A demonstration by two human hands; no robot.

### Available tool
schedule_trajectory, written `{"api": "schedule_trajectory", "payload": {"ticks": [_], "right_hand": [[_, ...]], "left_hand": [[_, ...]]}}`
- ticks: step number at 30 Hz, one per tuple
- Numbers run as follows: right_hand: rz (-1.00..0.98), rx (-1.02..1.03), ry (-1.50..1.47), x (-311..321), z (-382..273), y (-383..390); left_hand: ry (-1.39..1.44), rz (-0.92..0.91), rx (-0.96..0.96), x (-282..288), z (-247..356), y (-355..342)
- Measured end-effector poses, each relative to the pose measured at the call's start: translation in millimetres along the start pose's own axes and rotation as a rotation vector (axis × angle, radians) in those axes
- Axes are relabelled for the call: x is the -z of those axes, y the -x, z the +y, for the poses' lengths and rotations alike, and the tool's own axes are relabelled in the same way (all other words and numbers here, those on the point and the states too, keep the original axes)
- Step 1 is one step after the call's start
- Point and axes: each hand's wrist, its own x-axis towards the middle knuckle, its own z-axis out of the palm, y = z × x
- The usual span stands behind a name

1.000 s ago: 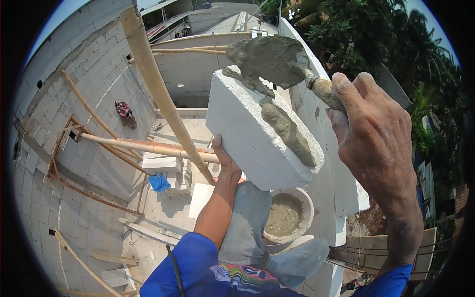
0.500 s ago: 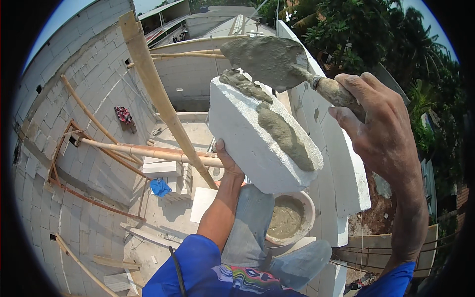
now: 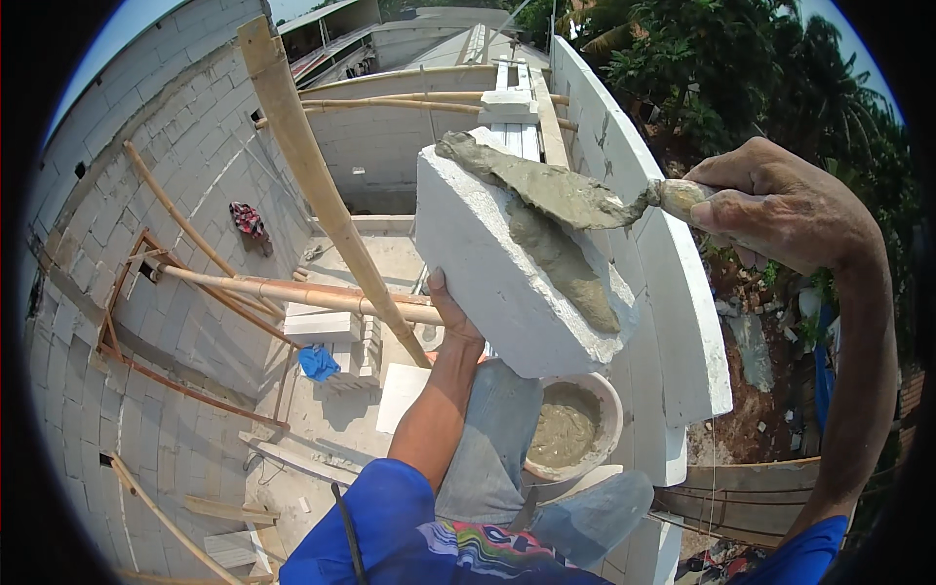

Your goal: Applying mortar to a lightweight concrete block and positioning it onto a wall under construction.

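Note:
My left hand (image 3: 456, 312) grips a white lightweight concrete block (image 3: 487, 263) from its left side, thumb on the face and the other fingers hidden behind. The block is held tilted above my knees. Wet grey mortar (image 3: 570, 278) lies in a thick strip along its upper edge. My right hand (image 3: 775, 205) is closed around the handle of a trowel (image 3: 561, 190). The mortar-coated blade lies low over the strip, its tip near the block's far corner. Below the block, between my legs and the wall, sits a bucket of mortar (image 3: 564, 429).
A white block wall (image 3: 673, 322) runs along my right, with a drop and trees beyond. Bamboo poles (image 3: 322, 185) cross at the left. Stacked blocks (image 3: 327, 336) with a blue cloth (image 3: 317, 365) stand on the floor below. Planks (image 3: 546, 117) lie ahead.
The trowel has come down from above the block onto the mortar strip, its blade tilting flatter. My right hand moved slightly right and lower. The block stays nearly still in my left hand.

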Motion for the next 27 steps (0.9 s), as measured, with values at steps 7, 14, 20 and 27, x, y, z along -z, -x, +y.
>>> {"api": "schedule_trajectory", "payload": {"ticks": [7,14,20,27], "right_hand": [[0.141,0.112,-0.109,-0.7,46.3,46.7],[0.197,0.25,0.087,-22.7,57.4,55.5],[0.207,0.283,0.103,-30.4,61.5,33.2],[0.239,0.369,0.026,-20.7,49.3,-12.6]], "left_hand": [[0.03,-0.015,0.063,8.1,3.4,-0.6],[0.162,0.029,0.069,0.2,1.5,0.5],[0.271,-0.231,0.139,21.1,6.1,-5.7],[0.172,0.008,0.137,18.8,-0.3,-7.0]]}}
